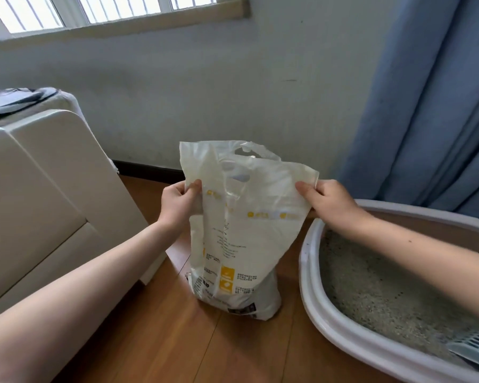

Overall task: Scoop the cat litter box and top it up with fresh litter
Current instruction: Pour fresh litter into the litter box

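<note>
Head view, only one there is: your left hand (177, 201) and right hand (325, 201) each pinch an upper corner of the litter bag (238, 239), thumb in front, fingers curled behind the plastic. The bag stands on the wood floor (161, 335), just left of the litter box (315, 308) and right of the white cabinet (39, 189).

Handling-wise, I'd guess it's bottom-heavy. The top half is slack, crinkly film with a punched handle hole, and all the bulk sits low, so it looks maybe a third full. Thin plastic like that is slippery and stretches, so corner pinches are fine for spreading the mouth but I wouldn't lift by them. For the pour you probably want one hand under the fat bottom and the other steering the top. Can't tell from here whether the mouth is open.

The box holds a grey, speckled bed of litter (371, 294), fairly even as far as your right arm lets me see. A pale blue slotted scoop (476, 346) rests in its near right corner.
</note>
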The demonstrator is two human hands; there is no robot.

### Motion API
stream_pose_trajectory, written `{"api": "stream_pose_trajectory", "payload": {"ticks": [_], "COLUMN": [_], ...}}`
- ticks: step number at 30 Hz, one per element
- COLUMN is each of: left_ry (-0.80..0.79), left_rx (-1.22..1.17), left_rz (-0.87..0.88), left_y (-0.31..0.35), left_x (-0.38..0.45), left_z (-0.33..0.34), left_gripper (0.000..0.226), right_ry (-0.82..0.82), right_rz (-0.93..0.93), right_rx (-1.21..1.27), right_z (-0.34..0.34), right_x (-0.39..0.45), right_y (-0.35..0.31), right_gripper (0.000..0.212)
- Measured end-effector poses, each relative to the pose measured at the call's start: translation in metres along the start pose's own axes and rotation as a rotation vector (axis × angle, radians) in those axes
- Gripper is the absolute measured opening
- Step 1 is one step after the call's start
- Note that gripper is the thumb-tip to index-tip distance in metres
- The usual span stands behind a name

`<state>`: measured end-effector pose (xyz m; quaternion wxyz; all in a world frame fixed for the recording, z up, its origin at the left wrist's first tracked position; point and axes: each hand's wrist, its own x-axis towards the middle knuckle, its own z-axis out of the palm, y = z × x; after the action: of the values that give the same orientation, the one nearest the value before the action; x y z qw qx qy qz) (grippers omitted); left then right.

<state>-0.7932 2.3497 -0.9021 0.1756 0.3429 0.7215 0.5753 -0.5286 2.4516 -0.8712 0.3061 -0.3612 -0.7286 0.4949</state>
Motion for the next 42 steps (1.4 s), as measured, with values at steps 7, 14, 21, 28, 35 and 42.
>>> {"api": "stream_pose_trajectory", "payload": {"ticks": [7,14,21,28,35,42], "left_ry": [0.134,0.186,-0.002,-0.130,-0.177,0.012], "left_rx": [-0.013,-0.119,-0.122,-0.187,-0.147,-0.036], "left_rz": [-0.039,-0.092,-0.122,-0.114,-0.076,-0.005], "left_y": [0.001,-0.007,-0.018,-0.014,0.011,0.015], "left_x": [0.002,-0.015,-0.021,-0.014,-0.005,-0.005], "left_z": [-0.013,-0.029,-0.033,-0.037,-0.020,-0.028], "left_gripper": [0.036,0.033,0.028,0.031,0.029,0.048], "right_ry": [0.191,0.296,0.498,0.253,0.126,0.320], "right_rz": [-0.195,-0.405,-0.094,-0.088,0.009,-0.008], "right_rx": [-0.236,-0.302,-0.215,0.164,0.183,0.005], "right_z": [0.017,0.037,0.024,0.015,0.030,0.023], "right_x": [-0.003,0.003,0.035,0.030,0.025,0.018], "right_y": [-0.016,-0.038,0.010,0.014,0.007,-0.004], "right_gripper": [0.045,0.047,0.047,0.037,0.025,0.038]}}
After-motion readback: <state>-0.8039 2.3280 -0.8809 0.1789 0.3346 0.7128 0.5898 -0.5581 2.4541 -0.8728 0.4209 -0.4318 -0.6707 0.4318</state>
